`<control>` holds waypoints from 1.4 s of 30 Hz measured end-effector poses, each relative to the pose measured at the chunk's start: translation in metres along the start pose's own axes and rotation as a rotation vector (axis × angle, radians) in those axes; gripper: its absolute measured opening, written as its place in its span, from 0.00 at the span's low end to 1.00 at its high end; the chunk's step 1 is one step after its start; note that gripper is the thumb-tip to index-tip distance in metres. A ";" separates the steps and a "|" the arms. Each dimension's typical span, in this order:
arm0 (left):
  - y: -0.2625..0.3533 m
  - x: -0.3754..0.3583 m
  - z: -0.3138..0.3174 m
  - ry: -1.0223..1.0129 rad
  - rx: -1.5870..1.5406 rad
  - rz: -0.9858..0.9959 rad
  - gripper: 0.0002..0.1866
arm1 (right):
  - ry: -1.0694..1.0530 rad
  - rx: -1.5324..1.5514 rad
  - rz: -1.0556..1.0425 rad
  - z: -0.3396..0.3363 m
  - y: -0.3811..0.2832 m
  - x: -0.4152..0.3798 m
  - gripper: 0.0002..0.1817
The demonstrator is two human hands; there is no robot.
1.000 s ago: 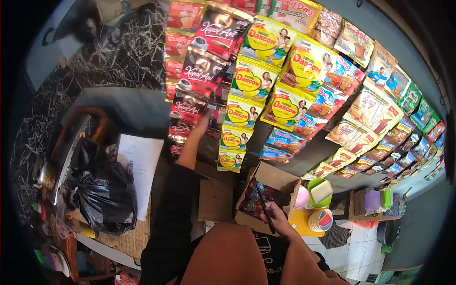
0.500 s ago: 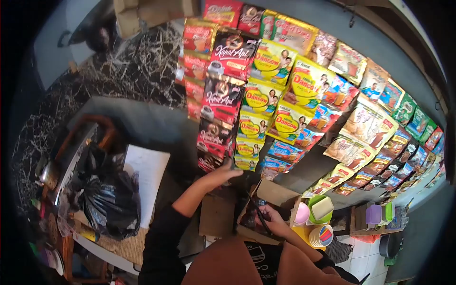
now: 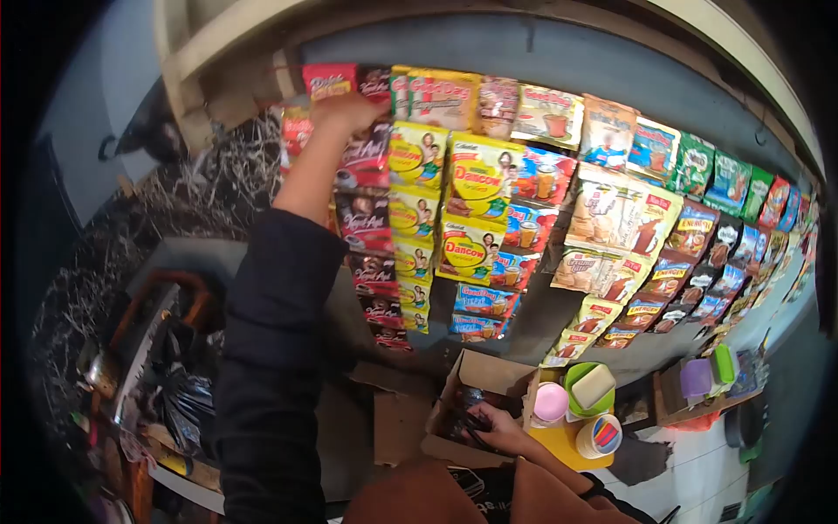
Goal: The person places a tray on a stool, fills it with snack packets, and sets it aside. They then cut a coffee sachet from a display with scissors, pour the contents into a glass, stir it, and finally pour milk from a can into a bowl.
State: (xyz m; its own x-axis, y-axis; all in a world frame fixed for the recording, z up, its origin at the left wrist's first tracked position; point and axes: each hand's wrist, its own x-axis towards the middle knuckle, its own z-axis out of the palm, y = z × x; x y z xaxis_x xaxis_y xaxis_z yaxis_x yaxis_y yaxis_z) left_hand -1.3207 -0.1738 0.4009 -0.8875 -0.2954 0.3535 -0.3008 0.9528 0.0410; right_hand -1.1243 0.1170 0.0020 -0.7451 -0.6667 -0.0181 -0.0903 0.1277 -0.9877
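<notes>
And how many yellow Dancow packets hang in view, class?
7 yellow Dancow packets: five in the strip beside the Kapal Api packets, two in the next strip rightward. Others may hide behind.

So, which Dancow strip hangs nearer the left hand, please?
The longer Dancow strip, beside the Kapal Api strip; the shorter one hangs farther from the left hand.

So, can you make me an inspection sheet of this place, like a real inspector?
Surface: grey wall, hung with rows of packets.
Job's things: Kapal Api sachets hang in a strip; cardboard box stands open, lower down.
Clutter: black plastic bag at left; pink container beside the box.
Grips: left grip at the strip's top, hold unclear; right grip at the box, holding a dark object too blurred to name.
Cables: nothing seen.
Surroundings: white floor tiles at right.
</notes>
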 end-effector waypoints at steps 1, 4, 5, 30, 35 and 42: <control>-0.001 0.005 0.000 -0.013 0.057 0.029 0.32 | 0.009 0.002 0.046 -0.001 0.007 -0.004 0.19; -0.044 0.051 0.036 0.165 -0.408 0.274 0.24 | 0.062 0.077 0.017 -0.002 0.013 -0.013 0.20; -0.040 0.031 0.025 0.051 -0.495 0.147 0.23 | 0.087 0.118 -0.037 -0.001 0.015 -0.022 0.20; -0.028 -0.125 -0.008 0.149 -1.535 0.130 0.15 | -0.112 0.228 -0.320 -0.071 -0.245 0.081 0.21; -0.014 -0.135 0.027 0.186 -1.590 0.131 0.14 | 0.159 0.401 -0.636 -0.030 -0.272 0.144 0.20; -0.004 -0.189 0.081 0.217 -1.575 0.146 0.17 | 0.267 0.547 -0.676 -0.013 -0.255 0.159 0.22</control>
State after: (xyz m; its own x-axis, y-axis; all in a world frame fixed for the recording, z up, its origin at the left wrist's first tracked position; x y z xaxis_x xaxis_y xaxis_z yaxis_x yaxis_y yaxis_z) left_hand -1.1800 -0.1275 0.2586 -0.7695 -0.3153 0.5553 0.5448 0.1296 0.8285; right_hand -1.2280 -0.0122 0.2532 -0.7819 -0.2713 0.5613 -0.2886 -0.6406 -0.7116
